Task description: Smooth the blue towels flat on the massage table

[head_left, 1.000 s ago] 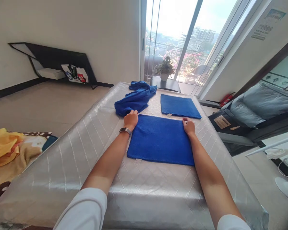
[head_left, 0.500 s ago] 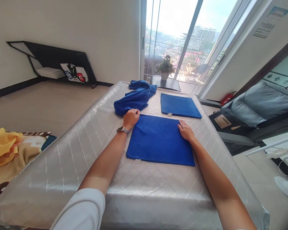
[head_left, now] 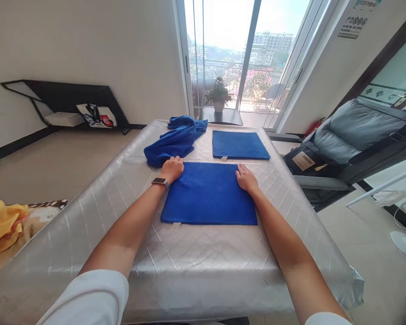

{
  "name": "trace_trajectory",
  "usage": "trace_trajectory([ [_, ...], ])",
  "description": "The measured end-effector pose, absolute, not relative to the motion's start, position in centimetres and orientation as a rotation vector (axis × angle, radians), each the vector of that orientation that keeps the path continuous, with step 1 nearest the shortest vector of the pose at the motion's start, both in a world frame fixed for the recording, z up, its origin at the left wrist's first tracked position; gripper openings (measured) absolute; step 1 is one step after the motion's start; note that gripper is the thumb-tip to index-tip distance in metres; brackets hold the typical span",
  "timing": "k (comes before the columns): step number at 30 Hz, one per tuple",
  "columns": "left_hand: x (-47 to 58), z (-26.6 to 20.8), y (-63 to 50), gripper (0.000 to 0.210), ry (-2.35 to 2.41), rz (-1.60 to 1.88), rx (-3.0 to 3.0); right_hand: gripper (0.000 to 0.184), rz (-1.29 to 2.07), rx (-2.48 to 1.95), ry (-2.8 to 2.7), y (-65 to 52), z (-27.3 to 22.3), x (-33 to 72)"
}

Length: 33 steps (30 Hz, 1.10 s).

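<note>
A flat, folded blue towel lies on the silvery quilted cover, a white tag showing at its near left edge. At its far left corner is my left hand, fingers curled in on the cloth and a watch on the wrist. My right hand rests along the far right corner, its fingers stretched out on the edge. Just beyond lies a second folded blue towel, also tagged. A crumpled blue cloth is heaped past my left hand.
A potted plant stands on a black chair before the sliding glass door. To the right is a grey recliner with a dark bag. Yellow cloth lies at the left. A black rack leans near the wall.
The view has shifted, so the scene sits a little further left. Both hands stay at the far corners of the near towel, which lies flat as before.
</note>
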<state>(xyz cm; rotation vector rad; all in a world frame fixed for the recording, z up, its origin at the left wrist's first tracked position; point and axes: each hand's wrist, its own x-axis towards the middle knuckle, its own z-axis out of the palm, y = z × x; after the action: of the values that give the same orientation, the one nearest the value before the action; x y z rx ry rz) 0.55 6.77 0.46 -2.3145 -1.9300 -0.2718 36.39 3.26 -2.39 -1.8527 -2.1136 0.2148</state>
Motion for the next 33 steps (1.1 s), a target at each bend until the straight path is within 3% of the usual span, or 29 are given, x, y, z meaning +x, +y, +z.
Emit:
trace_trajectory([
  [4, 4.8, 2.0, 6.6, 0.036, -1.847, -0.248, -2.308, 0.059, 0.235, -1.856, -2.095, 3.2, -2.3, 36.2],
  [11, 21.8, 1.0, 3.4, 0.046, -1.283, -0.584, -2.785, 0.058, 0.188, -1.799, -2.143, 3.4, -3.1, 36.6],
  [15, 24.8, -0.6, 2.7, 0.057, -1.425, -0.581, -2.851, 0.06, 0.165, -1.768, -2.183, 3.4, -3.4, 37.1],
  [22, 17.2, -1.5, 3.8, 0.071, -1.708, -0.357, -2.772, 0.06, 0.184, -1.854, -2.132, 3.3, -2.7, 36.2],
  [33, 0.7, -2.5, 4.1, 0.078, -2.068, -0.325, -2.492, 0.06, 0.174, -1.913, -2.15, 3.4, -2.4, 36.4],
])
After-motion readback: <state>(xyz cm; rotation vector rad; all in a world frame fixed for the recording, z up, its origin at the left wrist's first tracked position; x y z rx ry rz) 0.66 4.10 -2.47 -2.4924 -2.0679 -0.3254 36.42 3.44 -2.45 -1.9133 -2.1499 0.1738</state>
